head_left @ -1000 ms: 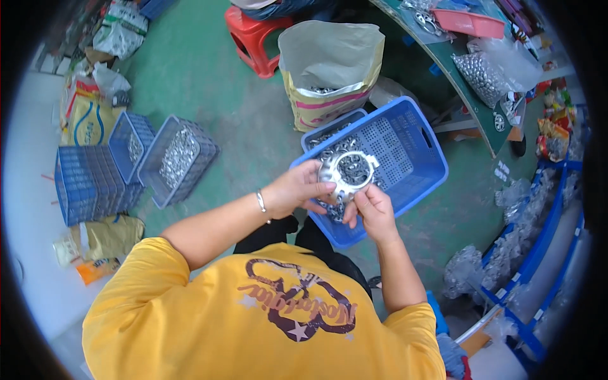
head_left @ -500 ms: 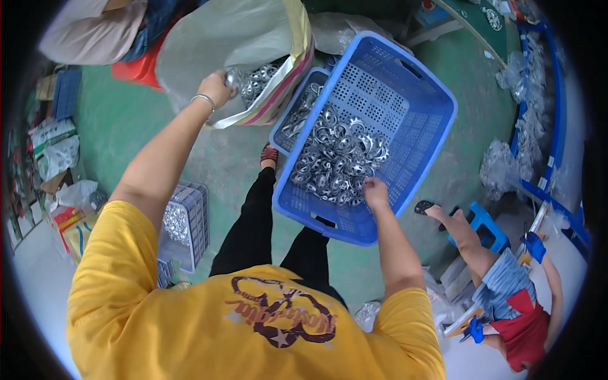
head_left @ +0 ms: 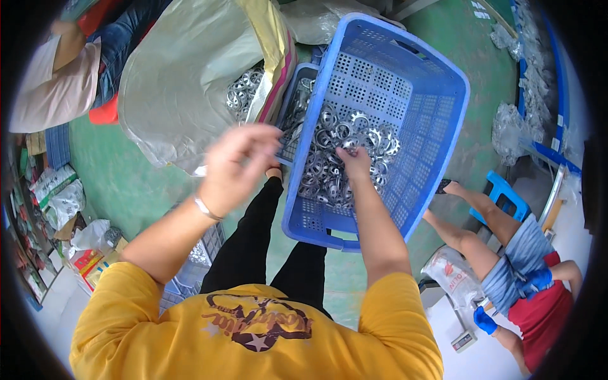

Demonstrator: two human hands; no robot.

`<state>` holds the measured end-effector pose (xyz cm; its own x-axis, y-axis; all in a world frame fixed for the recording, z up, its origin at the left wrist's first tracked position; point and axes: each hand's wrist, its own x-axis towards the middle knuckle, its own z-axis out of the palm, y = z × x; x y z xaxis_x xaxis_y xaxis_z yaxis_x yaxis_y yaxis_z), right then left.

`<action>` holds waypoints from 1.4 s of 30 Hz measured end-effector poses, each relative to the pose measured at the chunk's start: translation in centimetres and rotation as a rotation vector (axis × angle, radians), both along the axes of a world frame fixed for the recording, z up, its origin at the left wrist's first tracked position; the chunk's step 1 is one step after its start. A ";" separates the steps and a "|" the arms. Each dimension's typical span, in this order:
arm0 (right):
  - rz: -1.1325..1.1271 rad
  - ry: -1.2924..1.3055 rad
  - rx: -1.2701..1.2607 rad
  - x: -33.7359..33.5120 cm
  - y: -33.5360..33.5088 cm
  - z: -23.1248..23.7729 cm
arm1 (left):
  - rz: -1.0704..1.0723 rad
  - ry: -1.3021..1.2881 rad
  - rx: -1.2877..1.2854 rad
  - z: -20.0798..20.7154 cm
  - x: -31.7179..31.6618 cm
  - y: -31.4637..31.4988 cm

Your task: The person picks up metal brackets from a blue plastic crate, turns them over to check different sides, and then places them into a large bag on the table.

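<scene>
My left hand [head_left: 244, 166] hangs in the air between the woven sack and the blue basket, blurred by motion. Its fingers look apart, and nothing shows in them. Inside the large blue plastic basket [head_left: 437, 136], my right hand [head_left: 356, 164] is down among a heap of shiny metal rings [head_left: 329, 180] with toothed or notched edges. Its fingers are closed at a ring on top of the heap; they partly hide it. More such rings [head_left: 246, 88] lie in the open white woven sack [head_left: 171, 82], left of the basket.
A smaller blue crate [head_left: 285, 107] with metal parts sits between sack and basket. A grey crate [head_left: 209, 244] stands by my left leg. One person [head_left: 69, 82] sits at far left; another with blue gloves [head_left: 538, 278] is at right, near a blue stool [head_left: 506, 196].
My left hand has left the sack's mouth, where it held shiny metal, and swung right toward the basket. My right hand has moved left, onto the rings. The view has shifted slightly.
</scene>
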<state>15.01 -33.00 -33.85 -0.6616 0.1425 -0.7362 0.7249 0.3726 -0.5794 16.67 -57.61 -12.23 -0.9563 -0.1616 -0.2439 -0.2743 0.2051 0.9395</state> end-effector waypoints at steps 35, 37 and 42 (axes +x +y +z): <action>0.065 0.565 -0.524 5.2 12.1 28.6 | -0.396 -0.327 0.519 9.2 1.0 15.4; 0.055 0.599 -0.507 5.3 11.9 28.4 | -0.416 -0.280 0.516 8.7 1.4 15.2; 0.022 0.683 -0.574 5.5 11.1 28.3 | -0.331 -0.230 0.664 8.5 1.8 15.2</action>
<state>20.53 -21.88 -5.51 -0.9802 -0.1450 -0.1347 0.1496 -0.0978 -0.9839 18.47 -42.43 -3.73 -0.8428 0.3728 -0.3882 -0.5000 -0.2754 0.8211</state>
